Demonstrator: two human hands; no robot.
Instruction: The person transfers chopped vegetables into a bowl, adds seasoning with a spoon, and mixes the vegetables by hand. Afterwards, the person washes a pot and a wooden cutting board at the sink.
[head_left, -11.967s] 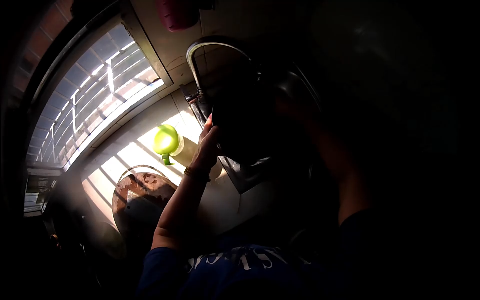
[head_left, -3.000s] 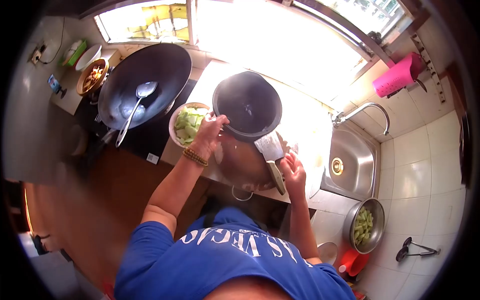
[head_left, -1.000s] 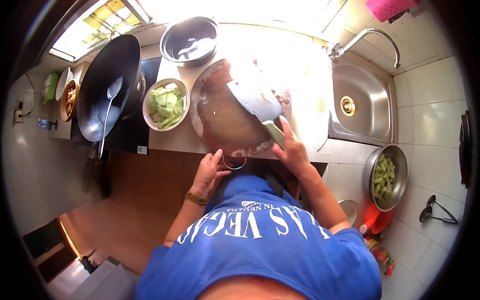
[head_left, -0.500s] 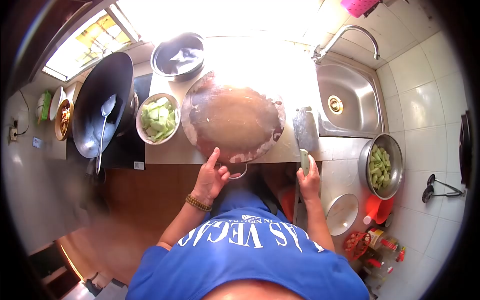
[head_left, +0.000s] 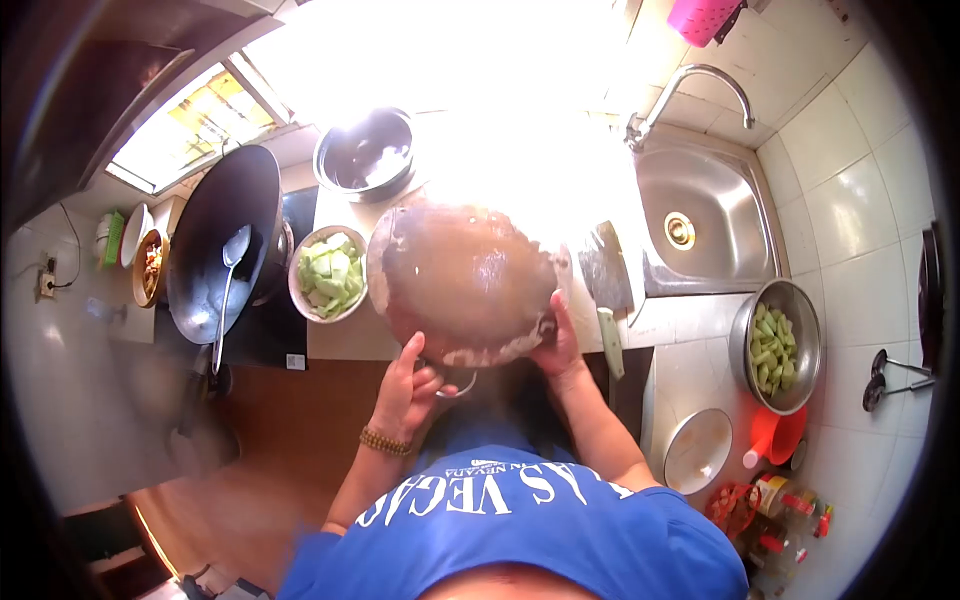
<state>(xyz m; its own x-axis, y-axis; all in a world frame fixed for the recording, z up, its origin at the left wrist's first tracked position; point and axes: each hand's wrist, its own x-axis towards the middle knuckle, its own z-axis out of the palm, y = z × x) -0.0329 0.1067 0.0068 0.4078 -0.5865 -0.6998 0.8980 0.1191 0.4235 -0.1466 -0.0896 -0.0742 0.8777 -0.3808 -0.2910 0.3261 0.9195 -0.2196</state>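
Note:
Both my hands grip a round wooden cutting board (head_left: pixel 460 280) with a worn, pale-edged rim. My left hand (head_left: pixel 405 385), wearing a beaded bracelet, holds the near left rim beside the board's metal ring handle. My right hand (head_left: pixel 558 345) has hold of the near right rim, thumb lying on top. A cleaver (head_left: pixel 607 275) with a light green handle rests on the counter right of the board, its handle sticking out past the front edge. Left of the board stands a bowl of cut green vegetable pieces (head_left: pixel 330 272).
A large wok (head_left: pixel 195 270) with a metal spatula (head_left: pixel 228 290) sits at the left. Behind the bowl is a dark pot (head_left: pixel 365 155). On the right are a steel sink (head_left: pixel 712 275), a metal bowl of green pieces (head_left: pixel 772 345), a white bowl (head_left: pixel 697 452) and several bottles (head_left: pixel 785 520).
My right hand has let go of the cleaver, now lying on the counter, and has taken hold of the board's right rim. The board has shifted and looks tilted.

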